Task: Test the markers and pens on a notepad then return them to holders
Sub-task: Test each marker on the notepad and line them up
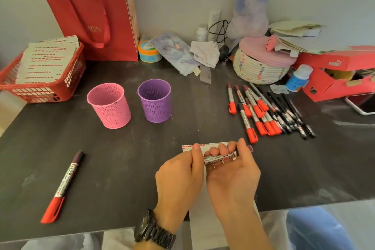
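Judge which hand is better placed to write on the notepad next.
Right, probably: the right hand wraps the marker above the notepad; the left hand only pinches its end.

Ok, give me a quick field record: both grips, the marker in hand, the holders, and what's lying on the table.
left grip: pinches one end of held marker
right grip: fingers curled round held marker, above notepad
pink holder: upright, looks empty
purple holder: upright, looks empty
loose marker: lying capped, front left
pile of markers and pens: right of holders
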A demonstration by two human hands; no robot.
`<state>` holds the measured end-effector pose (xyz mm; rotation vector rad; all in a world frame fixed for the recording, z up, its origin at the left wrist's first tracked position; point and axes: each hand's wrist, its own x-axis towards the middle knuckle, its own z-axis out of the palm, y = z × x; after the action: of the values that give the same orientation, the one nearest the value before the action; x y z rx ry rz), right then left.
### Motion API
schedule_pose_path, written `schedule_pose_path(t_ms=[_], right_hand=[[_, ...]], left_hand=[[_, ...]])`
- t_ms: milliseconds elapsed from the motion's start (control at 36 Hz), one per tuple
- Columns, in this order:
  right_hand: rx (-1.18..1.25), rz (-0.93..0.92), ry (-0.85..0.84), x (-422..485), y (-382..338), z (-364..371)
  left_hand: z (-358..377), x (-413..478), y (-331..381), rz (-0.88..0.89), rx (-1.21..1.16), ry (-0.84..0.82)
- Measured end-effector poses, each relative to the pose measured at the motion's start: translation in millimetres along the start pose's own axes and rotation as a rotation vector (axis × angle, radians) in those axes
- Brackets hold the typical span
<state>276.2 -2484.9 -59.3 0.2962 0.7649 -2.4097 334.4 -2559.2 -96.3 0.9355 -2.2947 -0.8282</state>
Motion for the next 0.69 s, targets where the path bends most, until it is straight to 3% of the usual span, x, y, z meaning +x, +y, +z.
schedule_pose_path(t_ms=[250, 444, 694], right_hand=[[0.08, -0.017, 0.126, 1, -6, 3], [-0.046, -0.009, 0.135, 2, -14, 5], [-0.088, 0.099, -0.182, 8, -31, 7]], left_hand=[[4, -6, 9, -0.021, 0.097, -0.046], [5, -13, 13, -0.047, 0.099, -0.082], [-7, -12, 25, -0.062, -0.162, -0.149]])
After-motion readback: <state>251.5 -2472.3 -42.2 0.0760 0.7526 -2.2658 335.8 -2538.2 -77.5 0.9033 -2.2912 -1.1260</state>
